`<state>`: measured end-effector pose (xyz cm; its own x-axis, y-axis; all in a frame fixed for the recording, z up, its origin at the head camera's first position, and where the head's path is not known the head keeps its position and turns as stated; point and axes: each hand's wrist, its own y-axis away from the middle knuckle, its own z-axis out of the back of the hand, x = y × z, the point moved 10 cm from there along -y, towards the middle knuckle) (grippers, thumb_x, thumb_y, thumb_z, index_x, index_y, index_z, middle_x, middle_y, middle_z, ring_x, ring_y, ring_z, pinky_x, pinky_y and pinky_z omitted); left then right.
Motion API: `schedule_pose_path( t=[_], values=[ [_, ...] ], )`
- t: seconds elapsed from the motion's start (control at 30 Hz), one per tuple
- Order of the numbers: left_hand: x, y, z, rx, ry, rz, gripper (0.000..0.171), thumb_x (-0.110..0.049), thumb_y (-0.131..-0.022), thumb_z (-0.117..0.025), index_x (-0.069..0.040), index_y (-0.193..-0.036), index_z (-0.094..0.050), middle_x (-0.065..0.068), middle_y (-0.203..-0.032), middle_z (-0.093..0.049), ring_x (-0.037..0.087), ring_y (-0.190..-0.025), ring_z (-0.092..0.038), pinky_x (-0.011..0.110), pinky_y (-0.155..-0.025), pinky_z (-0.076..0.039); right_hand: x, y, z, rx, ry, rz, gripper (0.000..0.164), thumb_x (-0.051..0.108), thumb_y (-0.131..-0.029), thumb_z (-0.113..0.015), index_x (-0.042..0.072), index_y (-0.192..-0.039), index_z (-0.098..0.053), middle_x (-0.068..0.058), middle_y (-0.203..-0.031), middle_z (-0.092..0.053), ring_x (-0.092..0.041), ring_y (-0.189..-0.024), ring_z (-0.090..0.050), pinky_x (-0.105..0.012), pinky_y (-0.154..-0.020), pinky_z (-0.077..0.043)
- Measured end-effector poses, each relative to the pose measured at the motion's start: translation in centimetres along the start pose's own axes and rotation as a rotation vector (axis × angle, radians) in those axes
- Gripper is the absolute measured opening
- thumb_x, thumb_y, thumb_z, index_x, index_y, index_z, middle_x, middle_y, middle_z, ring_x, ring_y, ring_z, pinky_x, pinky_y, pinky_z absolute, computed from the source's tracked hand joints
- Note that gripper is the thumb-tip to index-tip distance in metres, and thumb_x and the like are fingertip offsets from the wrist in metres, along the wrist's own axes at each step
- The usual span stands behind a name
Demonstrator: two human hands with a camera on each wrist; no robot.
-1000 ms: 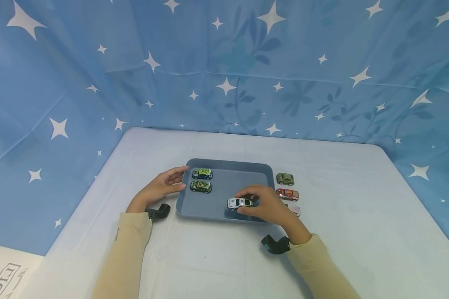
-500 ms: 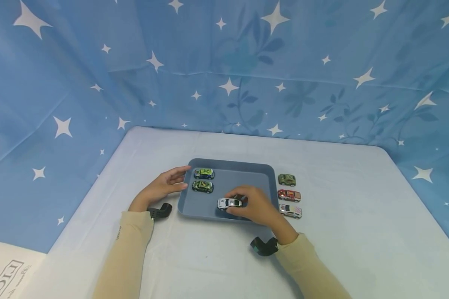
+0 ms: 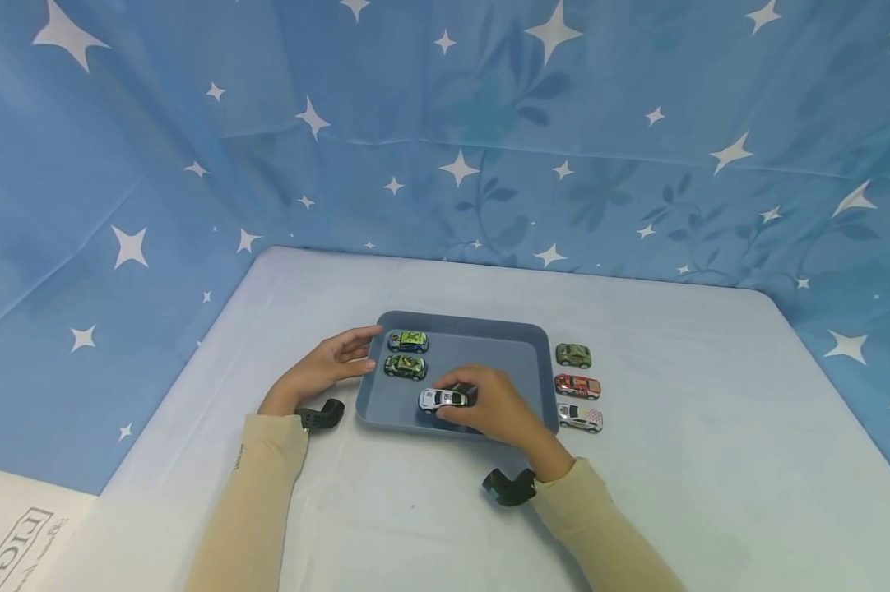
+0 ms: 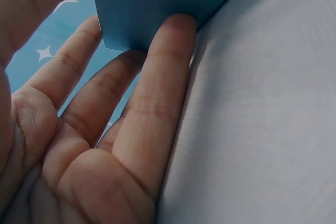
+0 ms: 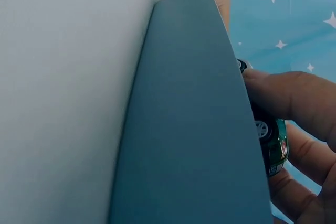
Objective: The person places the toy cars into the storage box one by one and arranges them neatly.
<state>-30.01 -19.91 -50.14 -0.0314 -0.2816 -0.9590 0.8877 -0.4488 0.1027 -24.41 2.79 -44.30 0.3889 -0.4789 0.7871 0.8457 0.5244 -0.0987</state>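
Note:
My right hand [image 3: 487,403] pinches a white toy car [image 3: 436,400] between thumb and fingers, low inside the front part of the grey-blue tray [image 3: 489,355]. In the right wrist view, the tray's wall [image 5: 184,108] hides part of the toy car [image 5: 277,150], leaving a wheel and its shiny green end showing. At the tray's left side, my left hand [image 3: 326,366] rests its extended fingers and thumb against the wall. A yellow-and-blue toy car [image 3: 408,342] and a green patterned toy car [image 3: 405,367] stand one below the other at the tray's left.
Outside the tray's right side, an olive toy car [image 3: 574,355], a red toy car [image 3: 578,386] and a white-and-pink toy car [image 3: 581,418] form a column on the white table [image 3: 704,427]. A blue star-patterned curtain [image 3: 445,164] hangs behind.
My right hand has carried the white car leftward across the tray, toward the two parked cars. The left hand keeps its place at the tray's side. The view has shifted slightly.

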Motion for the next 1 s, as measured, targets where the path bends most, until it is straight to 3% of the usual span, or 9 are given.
schedule_pose_path(
  t=[0.4, 0.83, 1.0],
  values=[
    [0.2, -0.1, 0.2, -0.006, 0.022, -0.01, 0.071, -0.019, -0.108, -0.07, -0.008, -0.17, -0.036, 0.02, -0.176, -0.029, 0.05, -0.159, -0.028, 0.063, -0.127, -0.031, 0.0, -1.0, -1.3, -0.041, 0.006, -0.07, 0.027, 0.01, -0.092, -0.088, 0.008, -0.118, -0.082, -0.011, -0.126, -0.076, -0.029, -0.11, -0.069, -0.049, -0.096, -0.059],
    [0.2, -0.2, 0.3, -0.001, 0.022, -0.018, 0.071, -0.02, -0.108, -0.07, -0.006, -0.169, -0.036, 0.021, -0.175, -0.029, 0.051, -0.159, -0.028, 0.063, -0.127, -0.031, -0.3, -2.2, -2.4, -0.083, 0.034, -0.151, 0.028, 0.009, -0.088, -0.091, 0.008, -0.114, -0.083, -0.012, -0.126, -0.076, -0.033, -0.118, -0.069, -0.054, -0.103, -0.056],
    [0.0, -0.2, 0.3, -0.004, 0.015, -0.023, 0.071, -0.018, -0.108, -0.069, -0.005, -0.169, -0.036, 0.021, -0.175, -0.029, 0.051, -0.158, -0.029, 0.063, -0.127, -0.03, 0.0, -2.5, -2.7, -0.088, 0.055, -0.174, 0.027, 0.008, -0.087, -0.091, 0.009, -0.113, -0.083, -0.011, -0.123, -0.077, -0.03, -0.114, -0.07, -0.052, -0.099, -0.057]
  ],
)
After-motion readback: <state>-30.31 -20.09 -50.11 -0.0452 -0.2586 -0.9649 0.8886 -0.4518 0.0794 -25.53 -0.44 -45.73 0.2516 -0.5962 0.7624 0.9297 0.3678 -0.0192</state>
